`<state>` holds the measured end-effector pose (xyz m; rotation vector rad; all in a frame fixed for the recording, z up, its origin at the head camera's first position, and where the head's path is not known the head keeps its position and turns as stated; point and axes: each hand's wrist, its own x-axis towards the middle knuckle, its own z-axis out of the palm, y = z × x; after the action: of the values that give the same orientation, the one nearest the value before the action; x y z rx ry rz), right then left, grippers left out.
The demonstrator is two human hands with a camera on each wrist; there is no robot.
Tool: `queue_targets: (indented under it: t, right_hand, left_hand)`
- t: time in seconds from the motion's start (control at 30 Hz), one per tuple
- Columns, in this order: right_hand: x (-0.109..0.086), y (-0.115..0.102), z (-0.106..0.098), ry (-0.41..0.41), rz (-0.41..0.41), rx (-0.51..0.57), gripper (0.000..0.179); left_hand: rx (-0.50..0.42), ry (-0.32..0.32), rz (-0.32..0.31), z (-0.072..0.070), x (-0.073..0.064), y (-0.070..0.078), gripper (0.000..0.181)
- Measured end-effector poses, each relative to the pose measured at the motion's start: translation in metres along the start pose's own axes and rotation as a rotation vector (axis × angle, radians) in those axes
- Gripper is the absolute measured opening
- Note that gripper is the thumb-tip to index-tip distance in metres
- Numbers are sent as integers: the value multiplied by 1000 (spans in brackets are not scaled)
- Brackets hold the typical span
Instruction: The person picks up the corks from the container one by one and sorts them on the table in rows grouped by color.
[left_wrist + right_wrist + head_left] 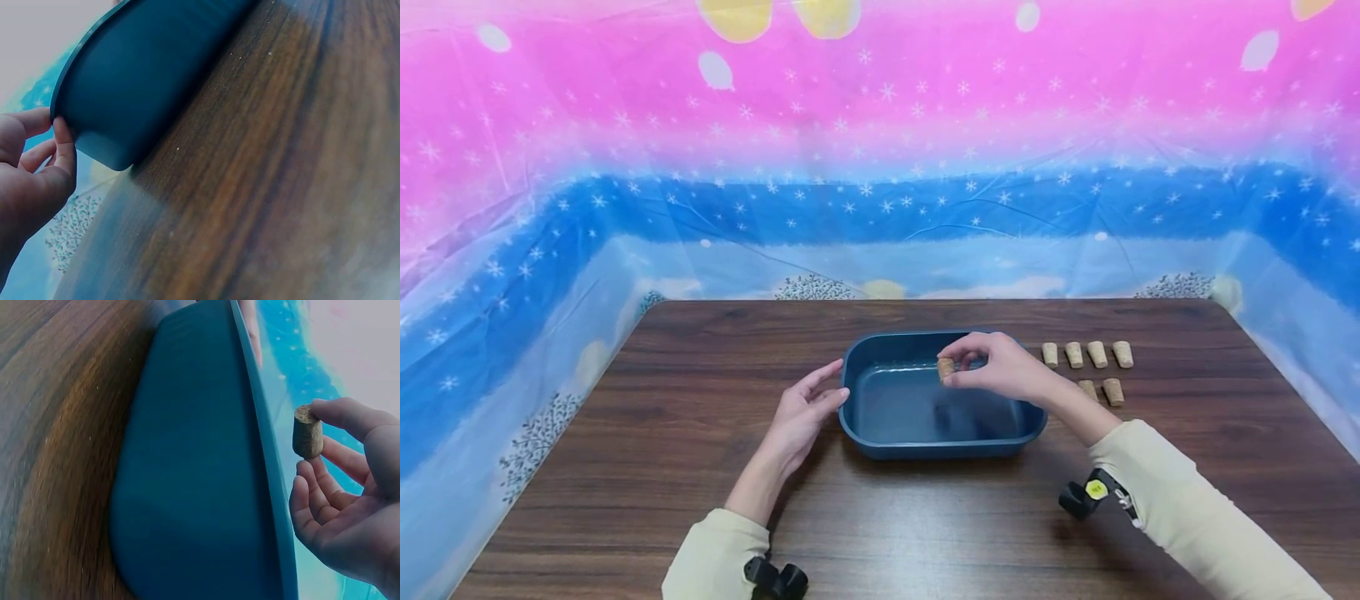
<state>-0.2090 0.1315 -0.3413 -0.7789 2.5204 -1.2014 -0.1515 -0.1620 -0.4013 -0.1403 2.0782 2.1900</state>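
A dark blue rectangular tub (940, 451) with rounded corners stands on the wooden table. My left hand (801, 417) holds its left end, thumb and fingertips at the rim; the left wrist view shows these fingers (65, 147) at the tub's edge. Over the tub's right half, my right hand (1000, 367) pinches a tapered cork stopper (946, 370) between thumb and fingers. In the right wrist view this cork (307, 432) is above the rim, its speckled end showing, while the other fingers curl loosely below it. A dark shadow or reflection shows on the tub's floor.
Right of the tub, several cork stoppers (1097, 355) stand in a back row, with two more corks (1113, 392) in front, one partly hidden by the right forearm. A pink and blue snowflake cloth (880, 200) hangs around the brown table (700, 467).
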Motion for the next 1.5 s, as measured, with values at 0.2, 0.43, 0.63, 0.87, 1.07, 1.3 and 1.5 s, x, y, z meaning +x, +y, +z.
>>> queue_targets:
  t: [0.2, 0.43, 0.63, 0.87, 1.07, 1.3, 1.5]
  right_hand:
    - [-9, 9, -13, 33, -5, -45, 37]
    - [-19, 22, -28, 100, 16, -59, 41]
    - [-25, 34, -40, 152, 89, -42, 42]
    - [-34, 43, -53, 177, 105, -39, 43]
    - [-44, 54, -64, 177, 99, -54, 46]
    - [-55, 69, -77, 207, 130, -104, 47]
    - [-65, 82, -87, 221, 148, -122, 49]
  left_hand:
    - [-9, -6, 1, 1, 1, 0, 49]
    - [-10, -8, 0, 1, 1, 1, 49]
    - [-11, -17, 1, 0, 2, 0, 49]
    - [-12, -15, 1, 0, 2, -1, 49]
    - [-12, -17, 2, 0, 1, -1, 49]
    - [-10, -12, 2, 0, 1, -1, 49]
    - [-10, -12, 3, -1, -1, -1, 49]
